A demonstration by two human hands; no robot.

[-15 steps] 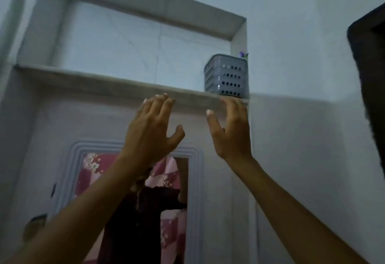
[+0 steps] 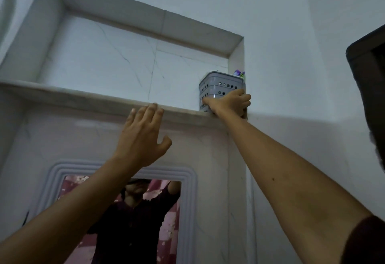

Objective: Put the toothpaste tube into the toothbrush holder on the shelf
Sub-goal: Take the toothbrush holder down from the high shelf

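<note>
- Right hand [image 2: 230, 102] wraps around the grey holder [image 2: 216, 88] – far right end of the shelf [image 2: 100, 102].
- Left hand [image 2: 141, 138] spread open, empty, just below the shelf edge.
- Toothpaste tube – can't tell which; coloured tips [image 2: 239, 73] poke from the holder.

Shelf recess: open to the left, blocked at the right corner.

The shelf [image 2: 87, 94] lies bare from its left end up to the toothbrush holder [image 2: 218, 88], which stands hard against the niche's right wall [image 2: 236, 63]. The right hand [image 2: 231, 102] wraps the holder's front and right side. Room remains above the holder's rim, under the niche ceiling. The left hand [image 2: 141, 138] hangs spread below the shelf edge.
</note>
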